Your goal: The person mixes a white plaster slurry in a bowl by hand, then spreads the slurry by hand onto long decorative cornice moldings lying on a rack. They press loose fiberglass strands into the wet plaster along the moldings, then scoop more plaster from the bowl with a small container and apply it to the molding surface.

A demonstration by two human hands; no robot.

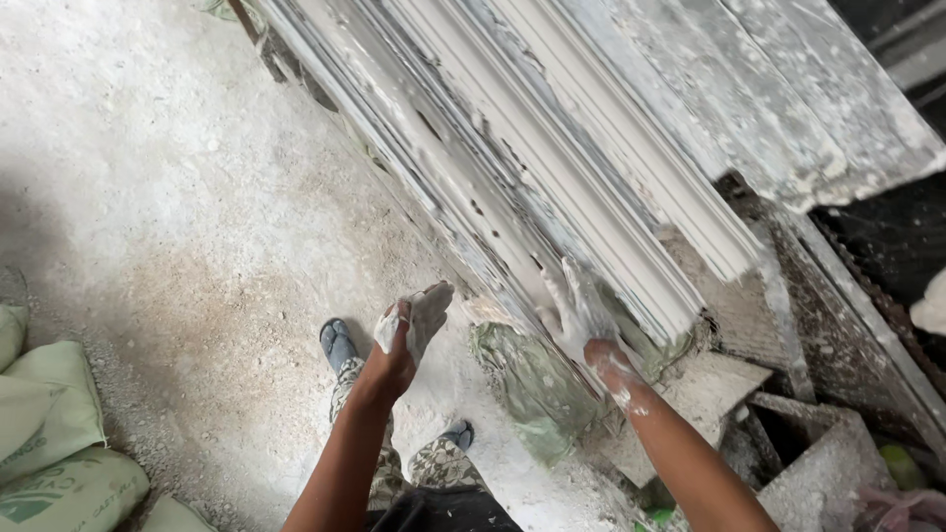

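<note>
Pale-green woven sacks (44,433) piled at the lower left corner on the dusty floor (168,197), bulging, soft-cornered, one with dark green printing across its face. Another green sack (532,384), crumpled and plaster-smeared, wedged under the near end of the mouldings.

White plaster mouldings (552,167), long and ribbed, stacked side by side, long axis running diagonally from upper left down to lower right, near ends pointing toward the lower right and resting over grey slabs (709,394).

Right hand (576,310) coated in white, fingers spread, pressed flat against the side of the stack near its lower end. Left hand (409,330) well apart from the right, raised just beside the stack, clenched round a lump of wet white plaster (426,313). Blue sandals (338,345) below on the floor.
</note>
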